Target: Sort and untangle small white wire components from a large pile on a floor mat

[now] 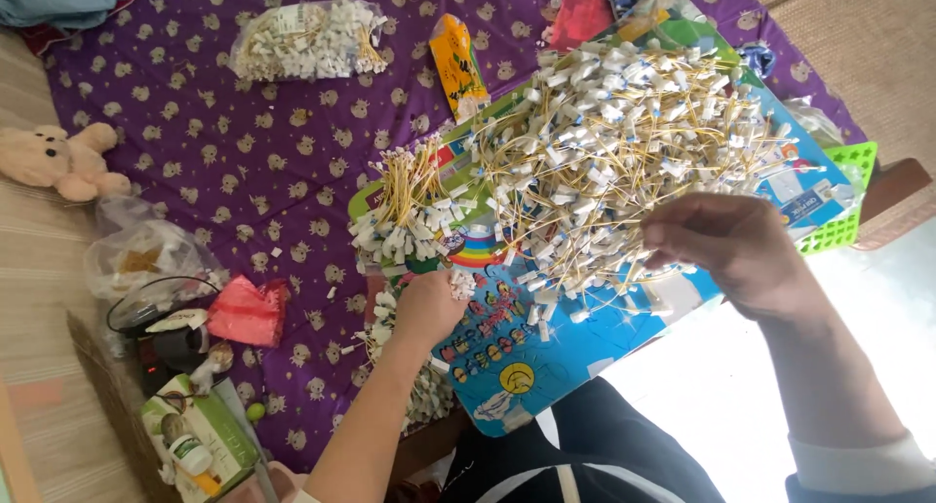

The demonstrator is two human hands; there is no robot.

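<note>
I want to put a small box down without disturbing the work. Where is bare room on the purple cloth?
The widest free patch of purple cloth lies between the clear bag of white tags, the teddy bear and the colourful board. The board is crowded: a loose pile of tags, a bundled bunch and both hands, left and right.
</note>
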